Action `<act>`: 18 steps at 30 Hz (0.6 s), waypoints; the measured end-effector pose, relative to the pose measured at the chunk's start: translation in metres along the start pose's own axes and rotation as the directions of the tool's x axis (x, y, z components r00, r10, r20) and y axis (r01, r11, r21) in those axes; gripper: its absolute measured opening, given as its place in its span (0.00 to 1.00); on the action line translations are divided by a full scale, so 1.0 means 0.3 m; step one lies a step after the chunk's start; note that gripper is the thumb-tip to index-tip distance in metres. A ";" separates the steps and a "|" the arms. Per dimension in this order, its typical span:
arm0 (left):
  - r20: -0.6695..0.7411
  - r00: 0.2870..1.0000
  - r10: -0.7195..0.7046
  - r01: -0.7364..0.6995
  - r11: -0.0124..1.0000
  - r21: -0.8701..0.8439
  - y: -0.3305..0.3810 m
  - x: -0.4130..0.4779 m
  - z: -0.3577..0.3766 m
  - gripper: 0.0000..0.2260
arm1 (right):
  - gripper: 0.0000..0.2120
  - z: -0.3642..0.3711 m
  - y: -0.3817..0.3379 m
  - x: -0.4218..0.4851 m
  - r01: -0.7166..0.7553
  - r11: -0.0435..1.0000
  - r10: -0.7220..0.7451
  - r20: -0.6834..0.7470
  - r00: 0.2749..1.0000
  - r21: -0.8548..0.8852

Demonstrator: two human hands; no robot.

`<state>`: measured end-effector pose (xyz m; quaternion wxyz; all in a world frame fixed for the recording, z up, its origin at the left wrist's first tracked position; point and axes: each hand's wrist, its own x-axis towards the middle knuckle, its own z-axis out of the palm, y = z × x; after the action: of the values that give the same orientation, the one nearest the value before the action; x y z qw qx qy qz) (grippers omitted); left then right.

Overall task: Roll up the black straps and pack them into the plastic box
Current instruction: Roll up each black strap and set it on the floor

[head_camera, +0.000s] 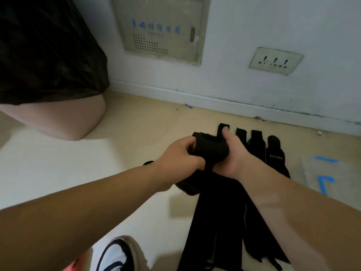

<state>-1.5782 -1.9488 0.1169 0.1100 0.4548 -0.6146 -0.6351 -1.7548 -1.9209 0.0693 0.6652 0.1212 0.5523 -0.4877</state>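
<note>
1. Black strap roll point(212, 150): mid-frame, partly wound, held between both hands above the floor.
2. Left hand point(181, 154): fingers curled round the roll's left end, gripping it.
3. Right hand point(233, 155): wrapped round the roll's right end and gripping it, thumb sticking up toward the wall.
4. Loose strap lengths point(214, 222): black, run from under the hands to the lower edge of the frame and lie on the floor. Cannot tell which length feeds the roll.
5. Flat straps point(273, 153): side by side on the floor just right of the hands, ends pointing at the wall. One has small lettering, too blurred to read.
6. Floor point(136, 124): beige. A grey sheet point(347, 173) with blue tape marks point(326, 159) lies at the right edge of the frame.
7. Shoe point(115, 255): white with dark trim, lower left, under the left forearm.
8. Black bag point(48, 49): upper left, draped over a pale rounded bin point(58, 120).
9. Wall point(254, 26): metal panel point(160, 28) at upper centre, socket plate point(275, 60) at upper right.
</note>
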 end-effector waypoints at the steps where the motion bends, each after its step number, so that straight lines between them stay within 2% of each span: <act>1: 0.044 0.999 0.032 -0.033 0.999 0.022 0.047 -0.047 -0.014 0.15 | 0.36 0.011 -0.022 -0.066 0.036 0.999 -0.035 0.042 0.999 -0.032; 3: 0.151 0.986 0.074 -0.085 0.994 0.066 0.129 -0.139 -0.041 0.15 | 0.31 0.033 -0.056 -0.175 0.108 0.991 -0.101 0.091 0.991 -0.079; 5: 0.277 0.958 0.069 -0.115 0.982 0.152 0.202 -0.236 -0.063 0.18 | 0.32 0.063 -0.089 -0.279 0.200 0.969 -0.187 0.104 0.977 -0.143; 7: 0.384 0.923 0.030 -0.139 0.955 0.261 0.266 -0.332 -0.073 0.18 | 0.31 0.080 -0.120 -0.381 0.286 0.938 -0.265 0.124 0.956 -0.195; 10: 0.491 0.868 -0.075 -0.128 0.922 0.366 0.345 -0.466 -0.084 0.13 | 0.20 0.089 -0.145 -0.567 0.377 0.887 -0.349 0.147 0.925 -0.266; 12: 0.441 0.891 -0.109 -0.137 0.861 0.489 0.383 -0.530 -0.093 0.13 | 0.16 0.090 -0.145 -0.691 0.425 0.856 -0.384 0.187 0.904 -0.294; 14: 0.271 0.961 -0.061 -0.106 0.820 0.563 0.426 -0.575 -0.097 0.19 | 0.13 0.096 -0.125 -0.812 0.456 0.833 -0.405 0.217 0.888 -0.312; 16: 0.112 0.994 0.014 -0.063 0.892 0.448 0.479 -0.616 -0.086 0.21 | 0.14 0.098 -0.085 -0.910 0.483 0.802 -0.413 0.258 0.873 -0.351; 18: -0.007 0.998 0.057 -0.055 0.979 0.196 0.533 -0.644 -0.057 0.21 | 0.17 0.098 -0.029 -0.978 0.490 0.771 -0.394 0.299 0.869 -0.408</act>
<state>-1.5243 -1.8607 0.3460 0.0865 0.4501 -0.6860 -0.5651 -1.7183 -1.7946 0.3336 0.5909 -0.2265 0.5983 -0.4914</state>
